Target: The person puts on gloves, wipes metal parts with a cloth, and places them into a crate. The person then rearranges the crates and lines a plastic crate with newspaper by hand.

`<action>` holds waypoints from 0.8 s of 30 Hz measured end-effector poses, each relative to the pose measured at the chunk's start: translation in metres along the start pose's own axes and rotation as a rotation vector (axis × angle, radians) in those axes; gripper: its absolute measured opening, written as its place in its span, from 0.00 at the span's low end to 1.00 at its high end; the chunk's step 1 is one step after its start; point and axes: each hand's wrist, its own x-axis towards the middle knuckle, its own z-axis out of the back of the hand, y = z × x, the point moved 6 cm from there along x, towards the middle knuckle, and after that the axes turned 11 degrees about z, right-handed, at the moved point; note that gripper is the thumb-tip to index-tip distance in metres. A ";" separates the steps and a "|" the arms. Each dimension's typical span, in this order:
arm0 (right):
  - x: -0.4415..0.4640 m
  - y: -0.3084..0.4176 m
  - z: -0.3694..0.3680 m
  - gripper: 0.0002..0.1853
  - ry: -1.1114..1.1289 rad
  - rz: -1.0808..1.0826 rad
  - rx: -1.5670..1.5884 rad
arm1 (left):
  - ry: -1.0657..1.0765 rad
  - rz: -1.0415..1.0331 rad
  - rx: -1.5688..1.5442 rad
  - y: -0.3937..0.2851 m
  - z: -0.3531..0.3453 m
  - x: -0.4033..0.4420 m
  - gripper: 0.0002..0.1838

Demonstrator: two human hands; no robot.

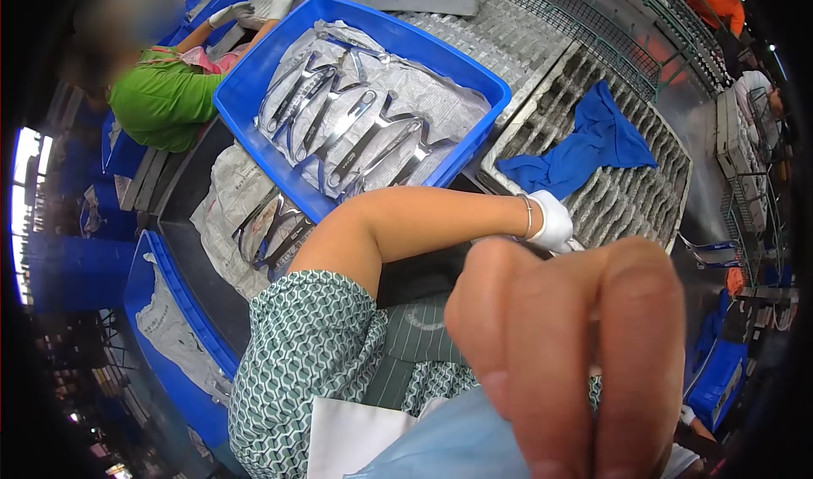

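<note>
Very close to the camera, my right hand (567, 343) fills the lower right, bare, with its fingers bent and pressed together; whatever it grips, if anything, is hidden. Behind it, my left hand (555, 222) wears a white glove, and its fingers are mostly covered by my right hand. The left hand is beside a ridged grey rack (627, 204), just below a blue cloth (597, 144) lying on it. A blue bin (360, 9) beyond my left forearm holds several shiny metal parts (351, 136) on crumpled paper.
More metal parts (279, 233) lie on paper left of my elbow. Another blue bin (182, 310) stands at the lower left. A co-worker in a green top (161, 98) is at the upper left. Green wire baskets (584, 30) and ridged metal trays (500, 47) stand at the back.
</note>
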 end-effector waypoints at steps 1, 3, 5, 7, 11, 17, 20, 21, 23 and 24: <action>-0.003 0.001 -0.001 0.12 -0.004 0.022 -0.003 | -0.012 0.001 -0.012 0.000 0.002 -0.002 0.22; -0.006 0.003 -0.006 0.12 -0.021 0.048 -0.003 | -0.018 -0.003 -0.002 -0.001 0.001 -0.001 0.21; -0.007 0.004 -0.009 0.13 -0.028 0.069 -0.008 | -0.020 -0.007 0.008 0.000 0.001 -0.001 0.21; -0.007 0.007 -0.009 0.13 -0.024 0.081 -0.022 | -0.011 -0.012 0.015 -0.001 0.001 -0.001 0.22; -0.003 0.014 -0.007 0.15 -0.015 0.107 -0.064 | -0.019 -0.018 0.008 -0.001 0.001 -0.001 0.22; -0.001 0.018 -0.010 0.17 -0.039 0.143 -0.091 | -0.007 -0.004 0.007 0.001 0.001 0.000 0.23; -0.003 0.016 -0.015 0.18 -0.085 0.171 -0.104 | -0.004 -0.005 -0.002 0.001 0.000 0.000 0.23; -0.004 0.016 -0.019 0.18 -0.106 0.178 -0.106 | -0.007 -0.005 -0.006 0.002 0.001 0.000 0.23; -0.007 0.014 -0.025 0.19 -0.170 0.205 -0.114 | -0.008 -0.009 -0.011 0.002 0.002 -0.001 0.24; -0.009 0.011 -0.029 0.19 -0.208 0.216 -0.119 | -0.009 -0.010 -0.015 0.001 0.003 -0.001 0.24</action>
